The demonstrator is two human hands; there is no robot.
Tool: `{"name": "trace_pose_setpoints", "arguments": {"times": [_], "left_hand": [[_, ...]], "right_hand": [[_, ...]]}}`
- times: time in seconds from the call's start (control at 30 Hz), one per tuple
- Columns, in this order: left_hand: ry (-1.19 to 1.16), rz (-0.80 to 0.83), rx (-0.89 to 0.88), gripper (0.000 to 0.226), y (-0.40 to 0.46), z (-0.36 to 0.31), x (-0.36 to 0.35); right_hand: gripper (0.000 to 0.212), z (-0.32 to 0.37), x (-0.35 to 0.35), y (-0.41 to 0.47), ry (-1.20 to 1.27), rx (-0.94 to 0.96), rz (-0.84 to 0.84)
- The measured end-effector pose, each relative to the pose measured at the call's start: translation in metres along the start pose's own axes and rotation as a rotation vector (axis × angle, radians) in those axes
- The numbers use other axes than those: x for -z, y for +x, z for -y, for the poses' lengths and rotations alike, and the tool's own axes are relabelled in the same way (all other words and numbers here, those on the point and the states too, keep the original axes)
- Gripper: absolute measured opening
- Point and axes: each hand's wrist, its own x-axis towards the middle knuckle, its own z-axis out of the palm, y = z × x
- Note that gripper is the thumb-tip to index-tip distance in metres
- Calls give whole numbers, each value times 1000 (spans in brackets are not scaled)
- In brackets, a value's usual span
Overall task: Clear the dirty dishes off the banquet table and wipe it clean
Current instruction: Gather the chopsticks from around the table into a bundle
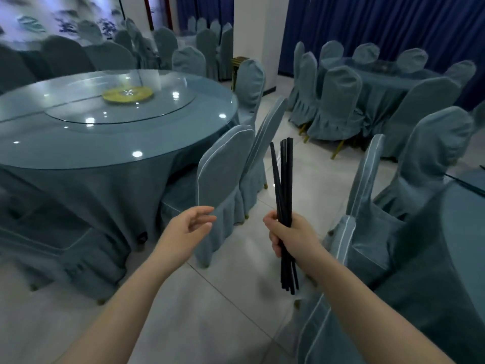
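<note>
The right hand (294, 236) grips a bundle of black chopsticks (284, 193), its fingers (273, 227) curled and clamped round the sticks about midway along their length, so the upper ends fan out slightly above the fist and the lower ends hang down past the wrist toward the tiled floor (215, 311). The left hand (187, 229) is raised beside it, well apart from the chopsticks, holding nothing; its fingers are relaxed and slightly apart, pointing to the right, with the thumb above them. Both bare forearms reach in from the bottom edge of the view. To the left stands a round bench (78, 153) draped in a blue-grey cloth, topped with glass, and on it sits a glass turntable (120, 109) with a yellow-green disc (127, 94) at its centre; ceiling lights glint on the glass. Chairs in matching blue-grey covers (225, 174) stand just beside this bench, two of them directly ahead of the hands. At the right edge the rim of another cloth-covered bench (467, 232) shows, with a dark stick lying on it near the far right, too blurred to tell more. Farther back on the right, a third round bench (380, 82) is ringed by covered chairs, in front of dark blue curtains (393, 27)
</note>
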Motion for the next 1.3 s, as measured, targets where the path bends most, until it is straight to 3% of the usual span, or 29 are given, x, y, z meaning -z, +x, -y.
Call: {"name": "trace_pose_setpoints", "arguments": {"times": [0.43,0.67,1.03,1.3], "left_hand": [[78,163,-49,26,227,-6,-13],[40,292,-59,22,338,-11,-78],[-176,578,-116,27,568,-48,-203],[-183,773,-118,32,701,-96,-301]], "right_hand": [[12,1,68,189,76,-188,-82],[3,6,141,260,181,-257,-193],[9,24,274,389,89,-325,-525],[13,34,380,456,122,-369,-735]]}}
